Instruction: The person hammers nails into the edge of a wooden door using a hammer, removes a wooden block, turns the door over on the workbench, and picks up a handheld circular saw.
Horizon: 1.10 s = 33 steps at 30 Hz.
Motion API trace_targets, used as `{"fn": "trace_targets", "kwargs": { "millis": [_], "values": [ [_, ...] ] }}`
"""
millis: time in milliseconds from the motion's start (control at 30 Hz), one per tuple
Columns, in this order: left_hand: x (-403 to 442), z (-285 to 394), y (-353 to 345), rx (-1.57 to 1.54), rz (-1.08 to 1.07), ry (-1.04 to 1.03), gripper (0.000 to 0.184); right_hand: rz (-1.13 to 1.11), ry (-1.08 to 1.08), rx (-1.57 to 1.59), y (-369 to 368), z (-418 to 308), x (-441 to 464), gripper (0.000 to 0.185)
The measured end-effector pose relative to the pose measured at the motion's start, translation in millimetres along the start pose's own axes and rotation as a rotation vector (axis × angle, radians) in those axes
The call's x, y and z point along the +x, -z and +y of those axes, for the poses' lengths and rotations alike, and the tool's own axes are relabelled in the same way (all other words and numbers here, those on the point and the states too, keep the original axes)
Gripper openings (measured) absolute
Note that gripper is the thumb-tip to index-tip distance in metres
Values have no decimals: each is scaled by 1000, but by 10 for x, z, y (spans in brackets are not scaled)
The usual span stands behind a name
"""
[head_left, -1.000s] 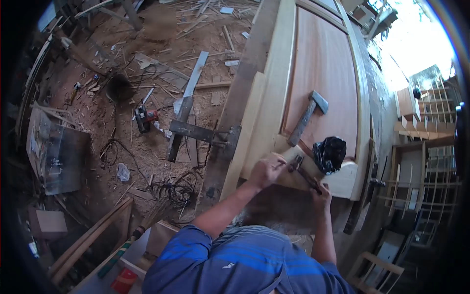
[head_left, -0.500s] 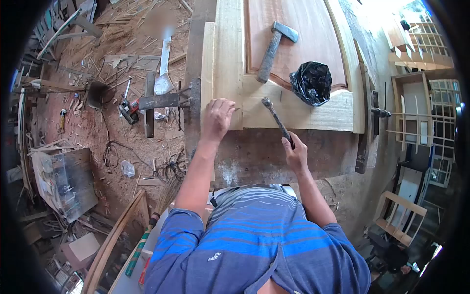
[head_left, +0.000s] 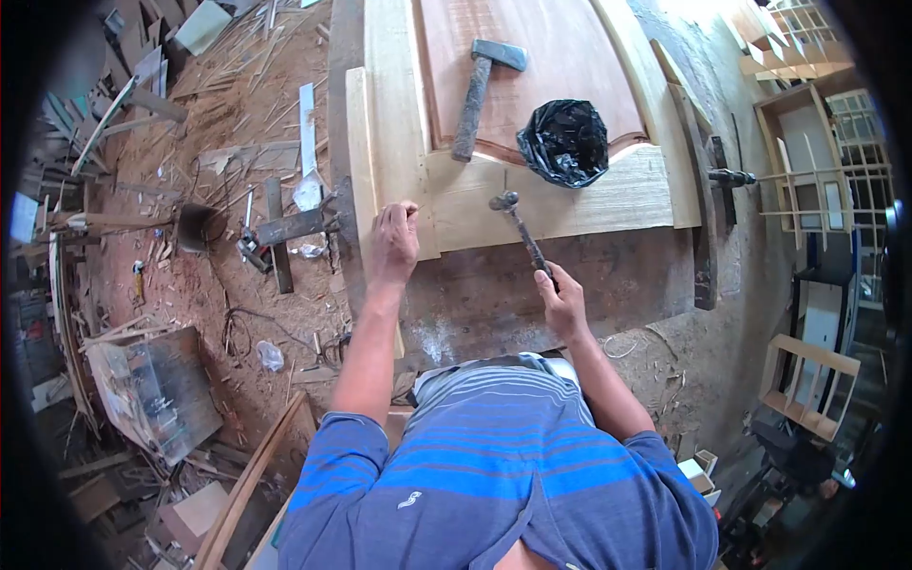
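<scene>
My left hand (head_left: 395,242) is over the left edge of a wooden panelled door (head_left: 560,209), fingers pinched together. Whatever sits between those fingertips is too small to make out. In my right hand (head_left: 562,302), a hammer (head_left: 525,233) is gripped by its dark handle, its metal head pointing away from me above the door's near rail. Farther up on the panel lies a hatchet-like tool (head_left: 472,109) with a worn handle. To its right stands a black plastic bag (head_left: 564,144), open at the top; its contents are hard to see.
The door lies on a worn workbench (head_left: 570,285). A clamp (head_left: 730,178) sits at the right edge, and a metal bar clamp (head_left: 294,226) juts out at the left. Wood scraps and sawdust cover the floor at left, near a wooden box (head_left: 157,389). Wooden frames (head_left: 807,385) stand at right.
The view has shifted, so the door and its tools appear farther left. My left hand has turned, and the small thing protruding from its fingers no longer shows. The hammer stays in my right hand.
</scene>
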State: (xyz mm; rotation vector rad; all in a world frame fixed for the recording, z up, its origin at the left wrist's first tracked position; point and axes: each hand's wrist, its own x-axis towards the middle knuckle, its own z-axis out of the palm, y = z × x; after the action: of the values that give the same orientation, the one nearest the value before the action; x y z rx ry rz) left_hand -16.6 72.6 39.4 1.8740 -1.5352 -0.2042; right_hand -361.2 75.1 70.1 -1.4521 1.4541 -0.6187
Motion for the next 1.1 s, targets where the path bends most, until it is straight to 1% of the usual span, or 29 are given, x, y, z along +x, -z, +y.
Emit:
{"fn": "trace_targets", "kwargs": {
  "millis": [100,200,300,400,500,600,700,800,900,1000,1100],
  "values": [
    [-47,43,84,104,25,-25,11,-11,0,3,6,1,20,39],
    [-52,26,113,160,3,-36,11,-29,12,20,-39,53,61,40],
    [23,6,36,-13,75,17,12,-62,-13,61,-93,11,109,41],
    [159,-46,-61,-104,211,-40,10,-97,6,46,-148,-107,194,42],
    [194,-64,-85,-77,137,73,19,-150,10,83,-191,-214,296,42],
    [204,35,-27,-143,141,135,24,-159,52,54,-228,-357,401,42],
    [214,-31,-82,-283,173,171,22,-168,40,46,-268,-537,490,41],
    [214,-47,-80,-135,171,159,15,-172,59,-47,-304,-670,576,41],
    [209,-69,-112,-126,169,183,16,-186,82,-83,-342,-736,625,40],
    [216,-100,-172,-136,221,147,16,-196,131,-95,-392,-726,660,40],
    [213,-84,-172,-126,219,145,16,-199,183,-153,-409,-780,672,41]
  ]
}}
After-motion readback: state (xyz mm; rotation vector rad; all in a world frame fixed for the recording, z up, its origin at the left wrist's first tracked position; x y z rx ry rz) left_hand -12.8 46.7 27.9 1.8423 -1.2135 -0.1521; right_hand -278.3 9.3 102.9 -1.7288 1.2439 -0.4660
